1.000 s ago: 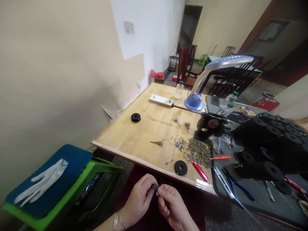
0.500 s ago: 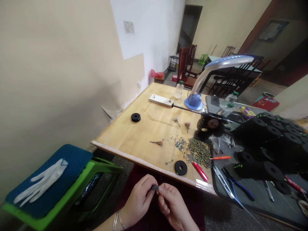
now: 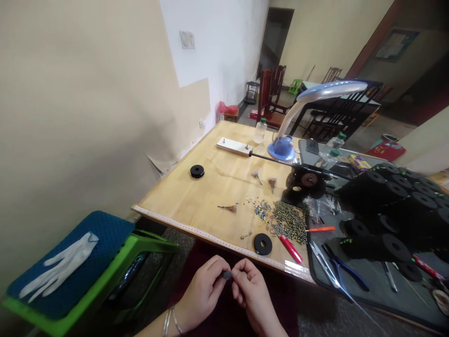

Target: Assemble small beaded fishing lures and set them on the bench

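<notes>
Below the table edge (image 3: pixel 206 237), left hand (image 3: pixel 201 292) and right hand (image 3: pixel 252 290) still pinch a small dark piece (image 3: pixel 227 275).

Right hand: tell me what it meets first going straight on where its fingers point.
The small dark piece pinched at its fingertips, it seems, held by the right hand; the left hand lies just behind it.

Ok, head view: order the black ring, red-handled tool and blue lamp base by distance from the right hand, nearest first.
1. Black ring: near table edge, just ahead of the right hand.
2. Red-handled tool: near edge, right of the ring.
3. Blue lamp base: far side of the table.
</notes>
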A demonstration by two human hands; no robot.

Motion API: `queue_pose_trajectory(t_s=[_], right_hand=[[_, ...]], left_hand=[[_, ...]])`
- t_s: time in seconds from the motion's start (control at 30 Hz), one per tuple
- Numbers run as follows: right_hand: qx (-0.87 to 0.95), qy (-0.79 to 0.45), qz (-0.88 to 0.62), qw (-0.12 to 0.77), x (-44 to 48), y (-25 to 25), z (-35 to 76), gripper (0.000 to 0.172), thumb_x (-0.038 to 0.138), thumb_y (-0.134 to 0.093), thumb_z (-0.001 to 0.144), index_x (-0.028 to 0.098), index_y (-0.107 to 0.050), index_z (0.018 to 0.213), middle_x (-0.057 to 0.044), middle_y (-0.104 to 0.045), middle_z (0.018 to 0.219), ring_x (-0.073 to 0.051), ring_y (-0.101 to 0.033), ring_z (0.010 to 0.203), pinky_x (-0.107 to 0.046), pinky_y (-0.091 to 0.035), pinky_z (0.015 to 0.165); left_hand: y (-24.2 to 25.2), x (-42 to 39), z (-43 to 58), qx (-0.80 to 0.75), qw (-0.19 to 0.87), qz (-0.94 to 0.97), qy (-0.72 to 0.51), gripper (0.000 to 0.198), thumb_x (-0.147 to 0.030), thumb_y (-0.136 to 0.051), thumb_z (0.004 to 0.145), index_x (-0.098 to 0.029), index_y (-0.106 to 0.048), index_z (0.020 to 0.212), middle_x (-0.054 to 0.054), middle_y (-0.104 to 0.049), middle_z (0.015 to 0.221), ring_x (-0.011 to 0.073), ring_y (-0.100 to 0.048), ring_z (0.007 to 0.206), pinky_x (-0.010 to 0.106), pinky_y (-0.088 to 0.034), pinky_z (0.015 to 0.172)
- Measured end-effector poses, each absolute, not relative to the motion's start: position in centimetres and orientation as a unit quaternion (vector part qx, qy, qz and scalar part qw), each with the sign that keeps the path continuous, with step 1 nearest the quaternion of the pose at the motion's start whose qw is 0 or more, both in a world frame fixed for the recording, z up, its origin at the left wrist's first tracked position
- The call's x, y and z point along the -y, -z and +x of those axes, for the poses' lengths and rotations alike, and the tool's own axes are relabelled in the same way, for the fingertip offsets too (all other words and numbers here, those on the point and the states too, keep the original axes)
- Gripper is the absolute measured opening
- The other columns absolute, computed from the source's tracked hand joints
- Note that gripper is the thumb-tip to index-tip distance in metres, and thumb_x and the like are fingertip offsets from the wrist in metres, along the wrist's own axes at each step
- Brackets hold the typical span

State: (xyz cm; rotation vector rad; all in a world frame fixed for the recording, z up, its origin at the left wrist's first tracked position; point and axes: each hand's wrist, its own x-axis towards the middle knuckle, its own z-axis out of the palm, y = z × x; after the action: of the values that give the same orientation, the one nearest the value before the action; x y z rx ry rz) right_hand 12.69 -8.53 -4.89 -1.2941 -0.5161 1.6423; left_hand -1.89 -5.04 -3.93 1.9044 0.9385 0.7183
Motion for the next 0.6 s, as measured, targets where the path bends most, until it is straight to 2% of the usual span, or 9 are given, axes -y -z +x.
queue_pose_trajectory(t_s=[0.23, 0.37, 0.6], right_hand=[[0.164, -0.675, -0.521, 0.495, 8.36, 5.41, 12.81, 0.040, 0.051, -0.071, 0.069, 0.021, -0.046, 0.074, 0.010, -0.047, 0.037, -0.002, -0.023, 0.029, -0.014, -0.009, 0.033], [0.181, -0.659, -0.525, 0.507, 8.35, 5.65, 12.81, 0.040, 0.054, -0.068, 0.071, 0.021, -0.045, 0.075, 0.013, -0.042, 0.034, -0.002, -0.021, 0.028, -0.015, -0.009, 0.032], [0.212, -0.631, -0.525, 0.531, 8.68, 5.72, 12.76, 0.040, 0.054, -0.067, 0.074, 0.021, -0.045, 0.078, 0.013, -0.038, 0.037, -0.004, -0.022, 0.035, -0.016, -0.014, 0.037]], left_hand=[[3.58, 5.10, -1.54, -0.387, 0.449, 0.756, -0.276, 0.014, -0.016, -0.043, 0.090, -0.019, -0.052, 0.080, 0.003, -0.056, 0.077, 0.0155, -0.054, 0.071, 0.025, -0.042, 0.066], [3.62, 5.06, -1.54, -0.399, 0.462, 0.742, -0.278, 0.015, -0.020, -0.044, 0.091, -0.019, -0.053, 0.079, 0.002, -0.056, 0.076, 0.0152, -0.053, 0.069, 0.024, -0.042, 0.065], [3.36, 5.14, -1.45, -0.415, 0.477, 0.723, -0.279, 0.013, -0.019, -0.047, 0.088, -0.019, -0.054, 0.077, 0.001, -0.057, 0.074, 0.0150, -0.053, 0.068, 0.024, -0.042, 0.065]])
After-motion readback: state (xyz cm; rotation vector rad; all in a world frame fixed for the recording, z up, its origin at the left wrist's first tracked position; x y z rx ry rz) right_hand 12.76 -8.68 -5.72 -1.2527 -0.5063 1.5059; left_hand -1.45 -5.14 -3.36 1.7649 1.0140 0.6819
